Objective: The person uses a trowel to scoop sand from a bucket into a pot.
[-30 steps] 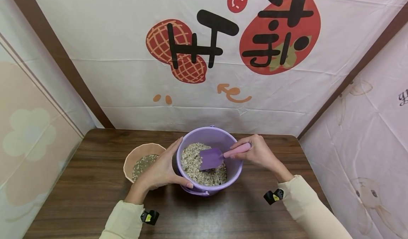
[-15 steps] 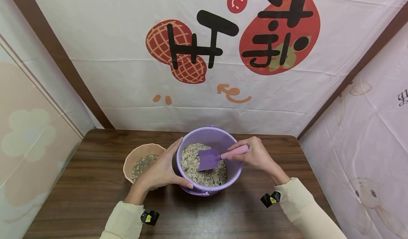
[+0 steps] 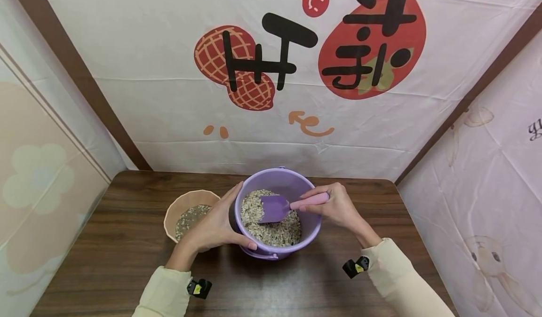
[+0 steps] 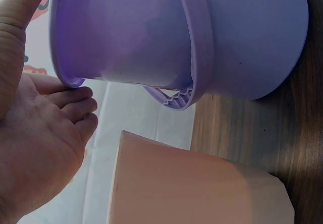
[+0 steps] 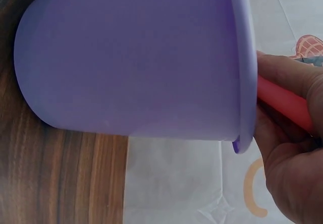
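Note:
A purple bucket stands upright on the table, part full of pale mixed grit. My left hand braces its left side, thumb and fairly straight fingers spread along the outside of the rim. Over the bucket's right rim, my right hand grips the pink handle of a small shovel. The shovel's purple blade lies inside the bucket, at the grit; how deep its edge sits cannot be told. In the right wrist view, the bucket wall hides the blade.
Left of the bucket, partly behind my left hand, stands a peach faceted bowl with some grit in it. The bucket's carrying handle hangs down its side. A printed cloth rises behind the wooden table.
My right hand has shifted a little left and down, sliding the shovel blade leftward over the grit. The left hand, bucket and bowl have stayed in place.

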